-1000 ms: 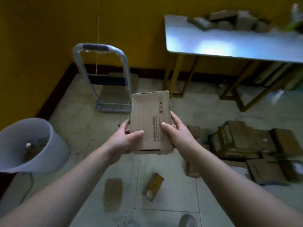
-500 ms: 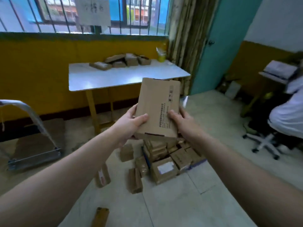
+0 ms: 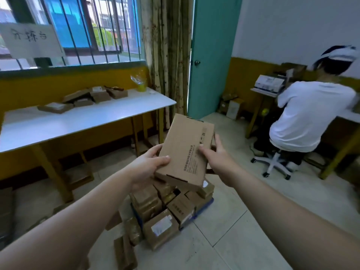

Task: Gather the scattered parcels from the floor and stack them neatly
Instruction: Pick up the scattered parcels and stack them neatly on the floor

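The left hand (image 3: 148, 168) and right hand (image 3: 217, 162) clasp a flat box (image 3: 185, 151) by its sides, thumbs on top, holding it tilted in the air above the floor pile (image 3: 161, 225). Beyond, more parcels (image 3: 81, 100) lie on the white table (image 3: 87, 121).

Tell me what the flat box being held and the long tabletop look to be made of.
Flat box: brown cardboard, matte, judging by its folded flap edges and printed black text. Tabletop: smooth white board with a slight sheen that reflects window light; laminate or paint, cannot tell which.
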`<state>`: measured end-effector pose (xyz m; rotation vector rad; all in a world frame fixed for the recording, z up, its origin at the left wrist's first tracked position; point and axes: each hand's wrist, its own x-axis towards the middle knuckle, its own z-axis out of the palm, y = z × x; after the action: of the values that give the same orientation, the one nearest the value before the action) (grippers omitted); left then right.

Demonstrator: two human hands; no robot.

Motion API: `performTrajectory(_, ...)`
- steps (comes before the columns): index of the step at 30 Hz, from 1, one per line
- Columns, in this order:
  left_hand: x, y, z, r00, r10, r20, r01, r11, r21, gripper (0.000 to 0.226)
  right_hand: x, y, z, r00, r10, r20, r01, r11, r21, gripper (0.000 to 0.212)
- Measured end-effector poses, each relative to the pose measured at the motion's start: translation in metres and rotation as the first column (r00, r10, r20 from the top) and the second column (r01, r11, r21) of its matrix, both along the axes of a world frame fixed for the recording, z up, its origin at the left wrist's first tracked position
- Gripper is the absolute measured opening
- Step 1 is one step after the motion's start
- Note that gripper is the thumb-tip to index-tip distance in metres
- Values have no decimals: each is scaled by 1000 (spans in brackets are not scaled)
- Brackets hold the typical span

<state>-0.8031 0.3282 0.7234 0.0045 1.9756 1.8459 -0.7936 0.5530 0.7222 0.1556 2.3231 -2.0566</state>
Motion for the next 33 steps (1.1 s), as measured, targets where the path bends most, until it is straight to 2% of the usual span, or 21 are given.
performTrajectory(2,-29,4,-5,1000,-27,2,27,999,-45,53,-29,14,0,999,-38,9,39,999,-9,79)
performTrajectory(5,-79,16,-15,998,-57,-21,55,995,-82,52,-74,30,-6,997,-72,30,71,997,18,82)
performTrajectory(9,-145,40,-25,998,-45,34,46,998,-32,50,-122,42,-17,997,-67,38,60,986,154,76)
performTrajectory(12,-190,49,-26,992,-102,68,109,989,-103,44,-158,69,-22,981,-195,8,185,945,271,84)
performTrajectory(13,-201,51,-27,989,-124,78,133,982,-131,41,-170,78,-25,976,-215,29,199,940,277,82)
performTrajectory(15,-217,56,-32,989,-119,83,132,976,-175,37,-194,92,-34,982,-164,89,130,944,305,62)
performTrajectory(17,-229,65,-45,998,-8,55,20,975,-221,40,-214,96,-49,984,-100,149,37,927,373,49)
performTrajectory(20,-240,80,-79,973,227,45,-213,955,-206,62,-246,98,-81,980,-43,192,-46,898,437,50)
performTrajectory(22,-246,89,-105,898,432,81,-412,892,-186,70,-270,102,-105,978,-1,207,-102,868,487,54)
performTrajectory(24,-251,102,-133,807,573,145,-551,818,-163,65,-292,110,-137,961,98,259,-221,837,501,56)
performTrajectory(27,-256,127,-194,715,671,197,-633,741,-226,56,-315,126,-198,902,233,363,-398,775,491,61)
performTrajectory(30,-263,156,-265,702,671,238,-624,741,-250,73,-335,146,-269,847,285,449,-503,702,504,68)
performTrajectory(33,-273,179,-336,674,658,337,-595,753,-282,82,-349,161,-342,812,303,499,-553,671,493,74)
